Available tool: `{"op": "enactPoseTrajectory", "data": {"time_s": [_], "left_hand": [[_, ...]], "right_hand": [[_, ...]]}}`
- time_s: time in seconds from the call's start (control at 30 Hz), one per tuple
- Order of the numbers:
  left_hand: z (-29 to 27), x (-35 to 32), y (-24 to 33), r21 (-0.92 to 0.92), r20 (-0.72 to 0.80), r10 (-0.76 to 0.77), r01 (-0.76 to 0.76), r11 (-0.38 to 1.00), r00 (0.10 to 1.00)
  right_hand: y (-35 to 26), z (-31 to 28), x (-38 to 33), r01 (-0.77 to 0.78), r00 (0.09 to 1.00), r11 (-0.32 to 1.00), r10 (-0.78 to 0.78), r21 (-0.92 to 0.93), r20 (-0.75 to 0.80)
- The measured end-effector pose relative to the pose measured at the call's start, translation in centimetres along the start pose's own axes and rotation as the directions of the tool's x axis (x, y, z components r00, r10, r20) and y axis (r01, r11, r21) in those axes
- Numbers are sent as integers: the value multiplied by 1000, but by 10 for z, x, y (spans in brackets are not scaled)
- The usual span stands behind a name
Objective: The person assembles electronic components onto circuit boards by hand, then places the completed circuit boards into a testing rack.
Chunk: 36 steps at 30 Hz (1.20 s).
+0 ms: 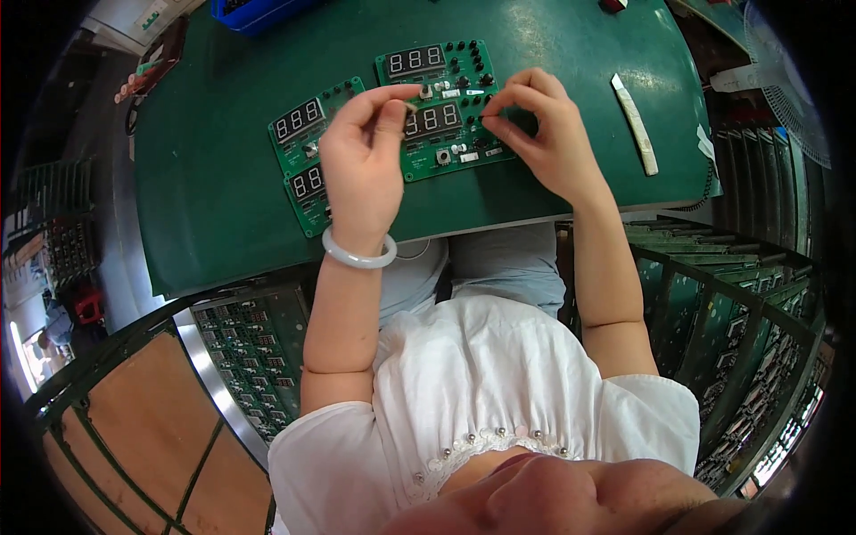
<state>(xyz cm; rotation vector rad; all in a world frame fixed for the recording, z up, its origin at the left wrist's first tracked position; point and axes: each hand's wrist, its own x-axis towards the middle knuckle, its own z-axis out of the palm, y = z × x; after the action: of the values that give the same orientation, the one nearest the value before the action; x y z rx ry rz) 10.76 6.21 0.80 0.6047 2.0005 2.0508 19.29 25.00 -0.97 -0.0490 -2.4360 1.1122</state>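
Several green circuit boards with dark three-digit displays lie side by side on a green table (214, 196). My left hand (361, 160), with a pale bangle on its wrist, hovers over the left boards and pinches a tiny light-coloured part (412, 105) between thumb and forefinger. My right hand (544, 134) rests its pinched fingertips on the black buttons of the middle board (446, 143). Another board (432, 64) lies just beyond it, and a further one (303, 120) sits to the left, partly hidden under my left hand.
A white stick-like tool (635, 123) lies on the table at the right. A blue bin (259, 11) stands at the far edge. Racks of green boards (245, 357) sit low at my left and stacked boards (740, 339) at my right.
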Motion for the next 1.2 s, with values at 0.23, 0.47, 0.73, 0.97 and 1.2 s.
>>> {"op": "enactPoseTrajectory", "data": {"time_s": [0.23,0.47,0.73,0.97,1.2], "left_hand": [[-28,-5,13,67,-106,112,-105,992,988],[-76,46,21,453,-55,293,-238,859,954],[-143,219,4,898,131,580,-344,274,804],[-160,290,-24,923,169,467,-306,234,868],[-88,183,5,683,259,608,-587,434,751]], "right_hand": [[-3,13,-4,-172,985,985,173,-26,26],[-22,28,-2,-222,975,950,215,-221,-55],[-38,39,-4,-223,975,770,162,-598,-155],[-25,28,-21,-212,970,935,166,-283,-176],[-7,12,-46,-37,988,940,-16,-340,-151]]}}
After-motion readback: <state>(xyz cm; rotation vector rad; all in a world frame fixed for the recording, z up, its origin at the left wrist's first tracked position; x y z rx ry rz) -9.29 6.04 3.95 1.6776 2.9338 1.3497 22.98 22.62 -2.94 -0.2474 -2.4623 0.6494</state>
